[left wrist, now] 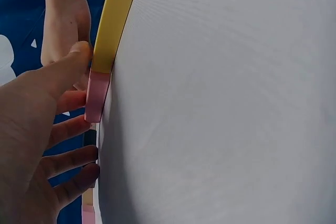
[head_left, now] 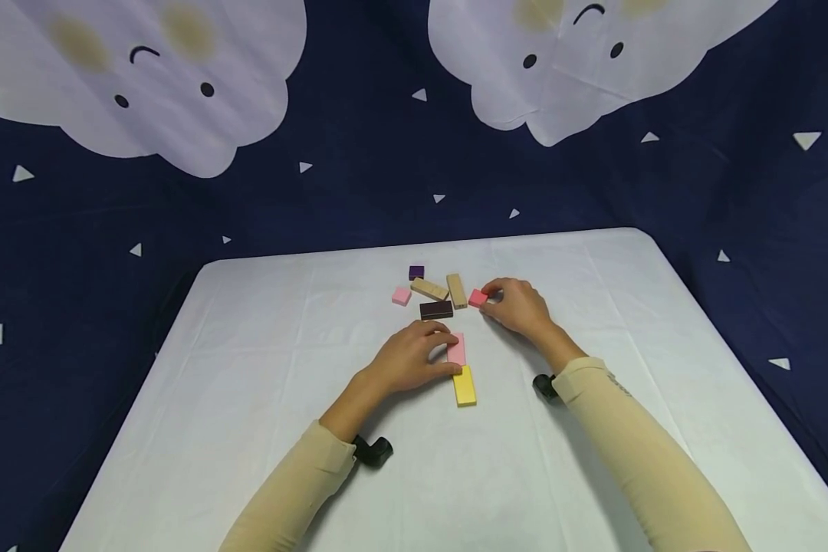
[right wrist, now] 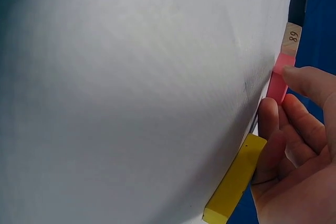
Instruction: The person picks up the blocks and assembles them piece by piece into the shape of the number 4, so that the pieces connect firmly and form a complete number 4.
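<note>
My left hand (head_left: 414, 356) pinches a flat pink block (head_left: 457, 349), thumb at its near end and forefinger toward its far end. A yellow block (head_left: 464, 387) lies end to end with the pink one, forming a line on the white table; the left wrist view shows the yellow block (left wrist: 113, 27) above the pink block (left wrist: 97, 97). Farther back, my right hand (head_left: 520, 308) holds a small red block (head_left: 478, 298) between thumb and fingers. In the right wrist view the red block (right wrist: 277, 82) sits close to the tabletop, near a wooden block (right wrist: 291, 39) marked with digits.
Beyond the left hand lie a dark brown block (head_left: 436, 310), a tan block (head_left: 429, 289) and another tan block (head_left: 457, 291). A small pink cube (head_left: 402, 296) and a purple block (head_left: 417, 272) sit farther left. The white tabletop (head_left: 248, 383) meets dark blue cloth behind.
</note>
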A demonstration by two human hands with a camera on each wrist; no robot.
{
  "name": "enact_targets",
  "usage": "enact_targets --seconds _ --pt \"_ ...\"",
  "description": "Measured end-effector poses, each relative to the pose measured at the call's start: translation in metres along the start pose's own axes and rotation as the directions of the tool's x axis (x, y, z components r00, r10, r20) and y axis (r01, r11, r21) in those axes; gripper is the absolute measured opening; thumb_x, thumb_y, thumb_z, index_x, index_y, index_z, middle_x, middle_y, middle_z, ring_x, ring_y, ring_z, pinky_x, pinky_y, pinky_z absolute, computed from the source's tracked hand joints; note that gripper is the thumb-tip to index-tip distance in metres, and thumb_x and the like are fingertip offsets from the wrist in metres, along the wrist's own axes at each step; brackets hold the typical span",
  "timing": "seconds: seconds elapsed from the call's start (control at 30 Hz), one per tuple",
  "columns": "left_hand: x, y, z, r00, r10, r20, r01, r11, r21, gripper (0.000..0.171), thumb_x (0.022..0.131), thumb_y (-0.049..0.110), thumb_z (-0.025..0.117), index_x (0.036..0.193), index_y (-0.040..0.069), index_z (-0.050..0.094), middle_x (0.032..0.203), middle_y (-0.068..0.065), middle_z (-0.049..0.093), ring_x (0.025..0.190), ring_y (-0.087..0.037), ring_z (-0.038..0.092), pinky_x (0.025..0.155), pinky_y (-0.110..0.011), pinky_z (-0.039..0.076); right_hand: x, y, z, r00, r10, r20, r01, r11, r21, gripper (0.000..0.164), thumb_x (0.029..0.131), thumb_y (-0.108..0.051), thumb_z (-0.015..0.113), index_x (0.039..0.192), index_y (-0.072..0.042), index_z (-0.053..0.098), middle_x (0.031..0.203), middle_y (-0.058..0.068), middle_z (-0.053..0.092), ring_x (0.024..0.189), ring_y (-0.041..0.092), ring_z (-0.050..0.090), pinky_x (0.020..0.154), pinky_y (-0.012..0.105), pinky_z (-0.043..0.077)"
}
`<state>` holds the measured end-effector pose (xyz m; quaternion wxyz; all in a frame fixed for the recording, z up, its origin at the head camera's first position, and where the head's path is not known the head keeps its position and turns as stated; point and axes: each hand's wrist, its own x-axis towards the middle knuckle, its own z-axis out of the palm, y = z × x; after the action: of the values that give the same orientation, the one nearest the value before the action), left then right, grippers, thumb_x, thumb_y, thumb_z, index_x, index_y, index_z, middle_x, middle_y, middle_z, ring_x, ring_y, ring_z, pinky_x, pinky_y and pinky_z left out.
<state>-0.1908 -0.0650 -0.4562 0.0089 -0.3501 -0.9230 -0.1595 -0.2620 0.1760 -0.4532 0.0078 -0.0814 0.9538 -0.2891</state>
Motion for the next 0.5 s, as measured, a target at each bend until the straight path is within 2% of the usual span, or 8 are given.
enact_targets --seconds 0.3,0.5 --pt "0.0011 0.0023 0.0026 1.000 0.026 0.010 -0.026 0.999 0.041 0.055 0.085 0.059 0.062 0.124 0.021 0.066 0.125 0.001 0.057 0.116 -0.017 0.050 0.098 -0.036 0.041 -0.0001 -0.0010 0.0007 1.000 0.000 0.007 0.000 1.000 -0.021 0.033 0.082 -0.027 0.073 0.112 -0.013 0.070 0.109 0.009 0.066 0.099 0.030 0.058 0.081 0.050 0.045" --pt "0.0004 0.0057 0.0029 1.000 0.016 0.018 -0.017 0.999 0.050 0.055 0.086 0.059 0.062 0.125 0.021 0.065 0.125 0.001 0.057 0.116 -0.017 0.050 0.099 -0.035 0.041 -0.0011 -0.0001 0.0008 1.000 0.003 0.006 -0.003 1.000 -0.026 0.034 0.083 -0.028 0.072 0.113 -0.012 0.070 0.110 0.009 0.066 0.097 0.029 0.058 0.080 0.051 0.046"
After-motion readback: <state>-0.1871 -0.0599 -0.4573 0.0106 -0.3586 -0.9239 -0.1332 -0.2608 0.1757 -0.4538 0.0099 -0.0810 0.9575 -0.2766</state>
